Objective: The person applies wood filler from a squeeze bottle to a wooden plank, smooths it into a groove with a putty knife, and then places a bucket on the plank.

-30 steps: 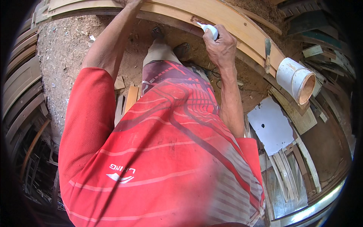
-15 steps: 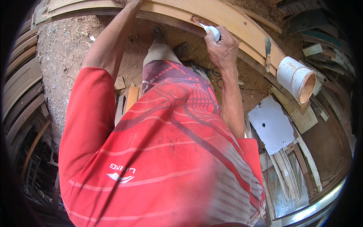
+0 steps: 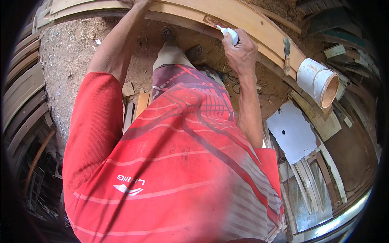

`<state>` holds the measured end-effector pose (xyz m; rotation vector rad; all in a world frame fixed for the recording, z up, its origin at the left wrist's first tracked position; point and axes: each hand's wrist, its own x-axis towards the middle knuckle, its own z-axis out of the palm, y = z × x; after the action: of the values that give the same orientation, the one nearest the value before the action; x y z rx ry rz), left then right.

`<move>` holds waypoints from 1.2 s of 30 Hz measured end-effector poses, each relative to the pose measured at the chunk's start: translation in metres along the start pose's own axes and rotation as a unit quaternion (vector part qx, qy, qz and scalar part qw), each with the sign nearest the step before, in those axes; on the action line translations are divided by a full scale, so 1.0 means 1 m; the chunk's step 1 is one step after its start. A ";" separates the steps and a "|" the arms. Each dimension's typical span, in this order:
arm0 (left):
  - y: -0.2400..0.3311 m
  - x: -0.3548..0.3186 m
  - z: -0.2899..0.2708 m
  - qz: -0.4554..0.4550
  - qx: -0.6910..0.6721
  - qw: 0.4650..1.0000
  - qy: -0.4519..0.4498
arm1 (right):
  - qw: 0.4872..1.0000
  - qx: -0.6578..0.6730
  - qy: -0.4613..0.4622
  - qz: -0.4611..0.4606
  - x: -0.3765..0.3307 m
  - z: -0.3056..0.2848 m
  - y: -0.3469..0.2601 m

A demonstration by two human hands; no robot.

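A: What is shown in the head view?
B: A white bottle (image 3: 230,36) is held in the right hand (image 3: 243,47), at the upper middle of the frame, with the fingers curled closed around it. Its narrow tip is aimed at a brown patch (image 3: 210,20) on a wooden board (image 3: 243,20).
A: And the left hand (image 3: 137,2)?
B: It is cut off by the upper edge; whether anything is gripped by its fingers cannot be told.
A: What has just changed?
B: The bottle has been shifted slightly rightward, its tip kept near the patch. The work at that spot is judged to be unfinished.
A: What else is seen?
B: A brush-like tool (image 3: 287,56) and a white container (image 3: 311,79), both toward the upper right.
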<state>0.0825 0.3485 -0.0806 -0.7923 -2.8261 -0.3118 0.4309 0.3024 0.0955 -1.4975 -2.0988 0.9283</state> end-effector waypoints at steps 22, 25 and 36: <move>0.001 0.000 -0.008 0.008 -0.010 1.000 -0.008 | 1.000 -0.005 0.013 -0.017 0.002 0.004 0.001; 0.003 0.001 -0.012 0.008 -0.015 1.000 -0.009 | 1.000 -0.009 0.013 -0.021 0.003 0.005 0.001; 0.001 0.002 -0.003 0.017 -0.018 1.000 0.018 | 1.000 -0.010 0.018 -0.013 0.002 0.001 -0.001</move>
<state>0.0818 0.3499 -0.0765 -0.8331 -2.7769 -0.3698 0.4290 0.3037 0.0953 -1.4820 -2.1027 0.8681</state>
